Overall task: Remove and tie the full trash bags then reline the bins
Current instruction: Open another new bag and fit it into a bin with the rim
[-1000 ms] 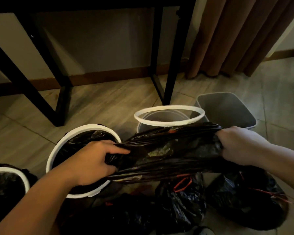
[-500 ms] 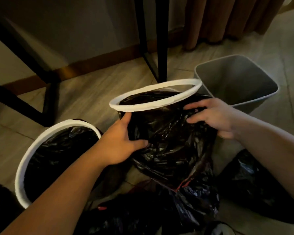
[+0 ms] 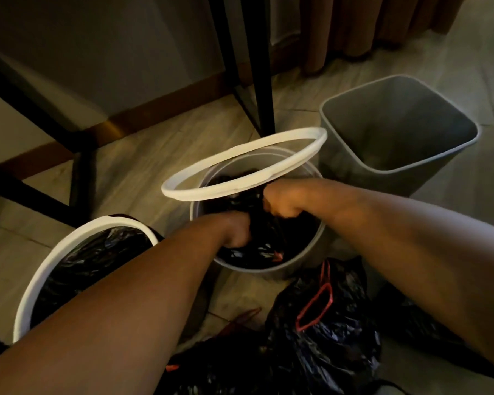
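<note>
- Round grey plastic bin stands mid-frame on the tiled floor. The black plastic liner bag is bunched down inside it, below the rim.
- Left hand is pushed into the near-left side of the bin. Its fingers are buried in the black plastic; cannot tell whether they grip.
- Right hand is sunk in from the right, fingers curled in a fist on a fold of the liner bag.
- White plastic hoop sits tilted over the bin mouth, far edge raised. Its near edge crosses the opening and lies right against the right hand, hiding part of the bin's inside.
- Both forearms cross the lower frame and cover much of the floor in front.
- Square grey plastic bin, unlined, stands just beside the round one on the right.
- White-rimmed round bin lined in black plastic sits to the left, partly behind the left forearm.
- Black trash bags with red drawstrings are heaped on the floor nearest the camera, up against the centre bin's base.
- Black metal table legs come down just behind the hoop; more dark frame sits at far left.
- Wooden skirting board runs along the wall; brown curtain hangs at upper right.
- Light is dim and detail in the black plastic is poor.
</note>
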Motion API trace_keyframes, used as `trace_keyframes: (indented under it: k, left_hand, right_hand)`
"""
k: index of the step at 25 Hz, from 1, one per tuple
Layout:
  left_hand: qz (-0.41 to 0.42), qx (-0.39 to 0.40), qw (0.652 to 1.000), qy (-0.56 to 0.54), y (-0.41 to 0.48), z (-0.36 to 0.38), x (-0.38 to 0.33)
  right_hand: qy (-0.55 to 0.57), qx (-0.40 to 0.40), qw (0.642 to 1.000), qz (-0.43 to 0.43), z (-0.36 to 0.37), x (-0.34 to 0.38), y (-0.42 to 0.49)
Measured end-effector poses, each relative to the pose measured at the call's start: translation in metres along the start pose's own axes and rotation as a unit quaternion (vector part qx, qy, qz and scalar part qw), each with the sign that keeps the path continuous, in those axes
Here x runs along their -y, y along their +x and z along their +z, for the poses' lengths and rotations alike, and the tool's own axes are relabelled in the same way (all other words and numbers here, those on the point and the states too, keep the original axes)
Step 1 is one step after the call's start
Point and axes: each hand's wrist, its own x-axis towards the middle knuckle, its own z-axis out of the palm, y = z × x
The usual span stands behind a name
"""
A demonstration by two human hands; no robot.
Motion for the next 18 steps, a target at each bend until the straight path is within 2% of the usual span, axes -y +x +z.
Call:
trace_keyframes:
  k: [1, 3, 5, 8, 11, 13, 15, 18]
  left_hand:
    - [-0.012, 0.039, 0.999, 0.025, 0.004, 0.004, -0.002]
    - [-0.016, 0.052, 0.997, 0.047, 0.014, 0.01, -0.006]
    - [-0.006, 0.01, 1.0, 0.028, 0.019, 0.008, -0.011]
    - [0.015, -0.066, 0.998, 0.007, 0.014, -0.005, -0.012]
    - [0.025, -0.199, 0.979, -0.038, -0.008, -0.011, -0.003]
    - [0.031, -0.248, 0.966, -0.059, -0.025, -0.013, -0.002]
    - [0.015, -0.247, 0.967, -0.068, -0.04, -0.014, 0.002]
    - [-0.006, -0.294, 0.952, -0.087, -0.064, -0.011, 0.014]
  right_hand:
    - [-0.053, 0.02, 0.998, 0.008, 0.003, 0.001, 0.003]
    - [-0.089, 0.031, 0.995, 0.016, 0.01, 0.002, 0.007]
    - [-0.068, 0.034, 0.997, -0.005, 0.008, 0.0, 0.006]
    - [-0.007, -0.008, 0.999, -0.042, -0.005, -0.011, -0.008]
    - [0.101, -0.081, 0.99, -0.052, -0.021, -0.023, -0.03]
    - [0.235, -0.164, 0.958, -0.025, -0.025, -0.03, -0.046]
    - [0.392, -0.222, 0.893, -0.007, -0.023, -0.038, -0.062]
    - [0.578, -0.213, 0.787, -0.033, -0.01, -0.043, -0.084]
